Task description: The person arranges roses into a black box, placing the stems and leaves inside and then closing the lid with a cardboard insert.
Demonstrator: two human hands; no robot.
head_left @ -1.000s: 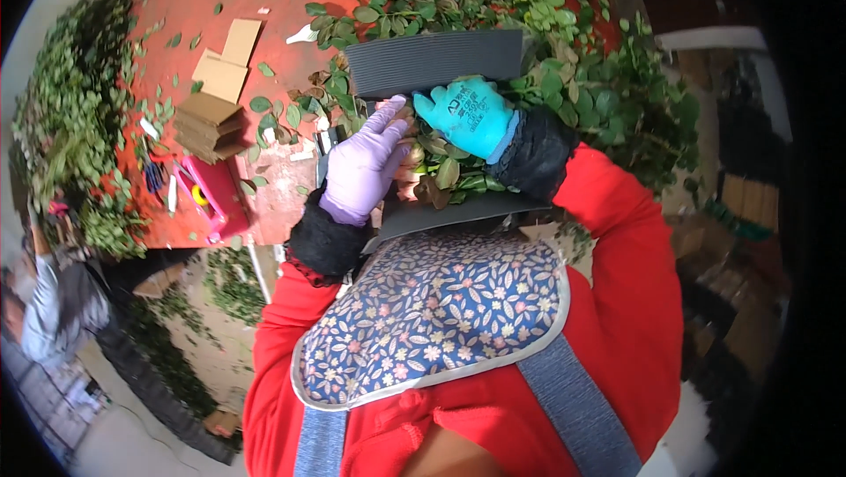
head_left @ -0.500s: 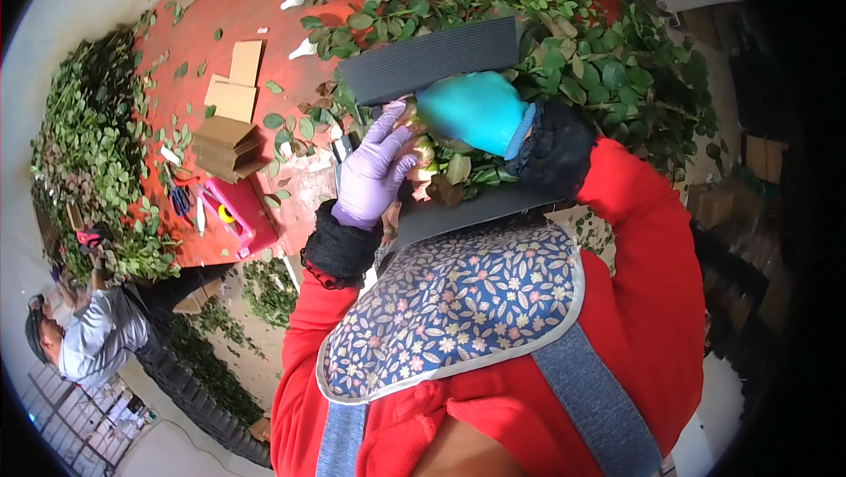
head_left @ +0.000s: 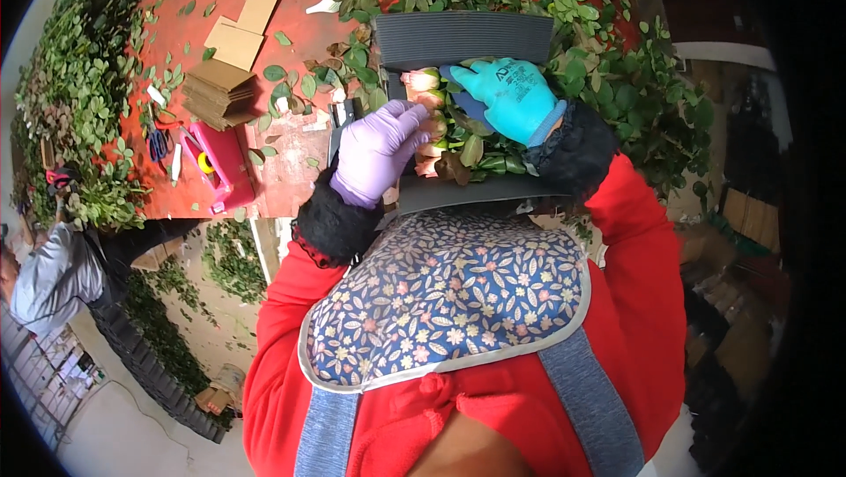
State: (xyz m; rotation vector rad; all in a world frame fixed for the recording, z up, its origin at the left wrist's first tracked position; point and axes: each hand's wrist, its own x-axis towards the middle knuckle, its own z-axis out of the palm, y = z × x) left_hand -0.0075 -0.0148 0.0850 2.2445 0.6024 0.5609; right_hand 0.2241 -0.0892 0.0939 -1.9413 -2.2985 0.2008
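Note:
Pink-and-green rose heads [head_left: 420, 81] lie in a row inside a black ridged trough [head_left: 467, 39] on the table before me. My left hand [head_left: 377, 151], in a purple glove, is closed at the heads' left side, its fingertips curled against one rose. My right hand [head_left: 511, 100], in a teal glove with a dark blue palm, is over the stems just right of the heads. Its fingers are stretched and apart. Green leaves [head_left: 472, 149] on the stems show below it. The right palm's underside is hidden.
On the red table [head_left: 300, 28], left of the trough, lie stacked cardboard pieces [head_left: 216, 94], a pink box [head_left: 227, 164] with yellow tape, and scissors [head_left: 159, 144]. Leafy stems heap behind and right [head_left: 608, 98]. Another person [head_left: 57, 279] stands beside foliage at far left.
The view has shifted. My left fingers, spread upward before, have curled in at the rose heads. My right hand has moved right, off the heads, uncovering more of them.

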